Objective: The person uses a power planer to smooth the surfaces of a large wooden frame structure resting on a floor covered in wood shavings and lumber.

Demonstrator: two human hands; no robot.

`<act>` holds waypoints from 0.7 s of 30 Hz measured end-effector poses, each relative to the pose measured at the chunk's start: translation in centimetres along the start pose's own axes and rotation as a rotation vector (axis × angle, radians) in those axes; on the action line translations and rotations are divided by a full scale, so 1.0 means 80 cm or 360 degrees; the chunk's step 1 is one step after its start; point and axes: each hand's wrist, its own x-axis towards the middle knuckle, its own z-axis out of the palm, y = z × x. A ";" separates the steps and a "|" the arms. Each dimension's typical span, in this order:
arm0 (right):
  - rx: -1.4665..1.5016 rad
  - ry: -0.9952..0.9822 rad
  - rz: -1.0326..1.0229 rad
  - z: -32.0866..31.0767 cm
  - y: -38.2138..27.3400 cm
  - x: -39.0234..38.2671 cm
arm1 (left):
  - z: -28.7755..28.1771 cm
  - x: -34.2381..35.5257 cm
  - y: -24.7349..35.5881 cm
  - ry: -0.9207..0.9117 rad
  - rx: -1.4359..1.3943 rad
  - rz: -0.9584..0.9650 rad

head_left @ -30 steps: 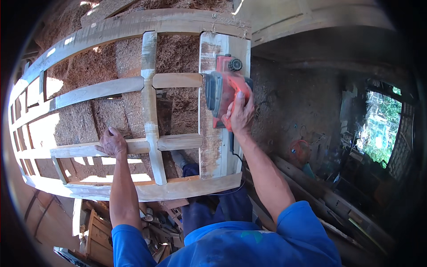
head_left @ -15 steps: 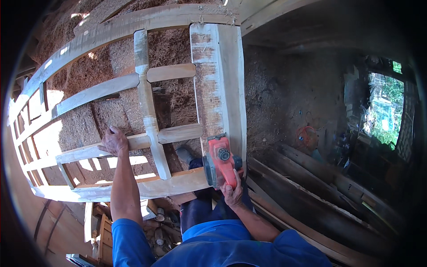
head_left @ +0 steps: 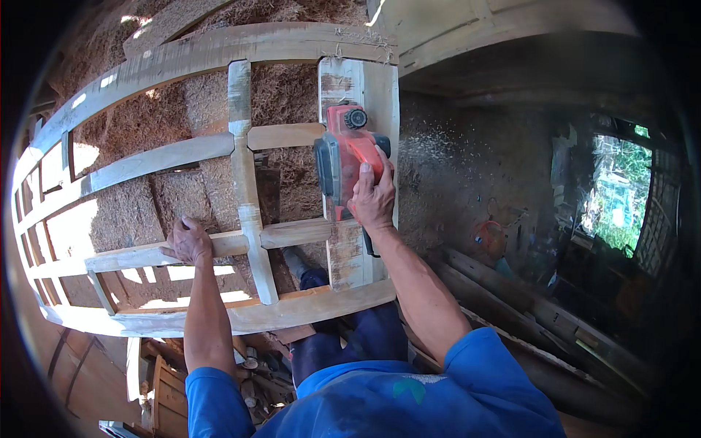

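My right hand [head_left: 374, 197] is wrapped round the rear handle of a red and black electric hand planer [head_left: 343, 164]. The planer lies on the wide board [head_left: 358, 255] at the right end of a large wooden frame [head_left: 241, 182], beside the end of a short crosspiece. Pale chips [head_left: 434, 146] fly out to its right. Rough brown streaks mark parts of the board, while other parts look pale and smooth. Over on the left, my left hand [head_left: 191, 241] grips a long wooden rail [head_left: 139, 257] of the frame, its fingers curled over the wood.
Brown shavings [head_left: 285, 87] cover the floor under and behind the frame. Long planks [head_left: 526, 314] lie at the right, below a bright window opening [head_left: 621, 190]. Wood offcuts [head_left: 252, 379] are piled near my legs. A dark cord [head_left: 369, 244] hangs by the planer.
My right hand has pushed the planer away from me along the wide board, from its near end to past the middle. Chips now spray rightward. My left hand keeps its place on the rail.
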 end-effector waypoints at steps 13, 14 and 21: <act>-0.0045 0.0217 -0.0333 0.061 -0.093 0.263 | 0.009 0.003 -0.002 0.0050 -0.0007 0.0016; -0.0029 0.0239 -0.0391 0.059 -0.099 0.280 | 0.007 -0.001 0.005 0.0021 -0.0028 0.0016; 0.0322 0.0086 -0.0363 0.048 -0.088 0.238 | 0.005 0.001 0.003 -0.0013 0.0010 -0.0004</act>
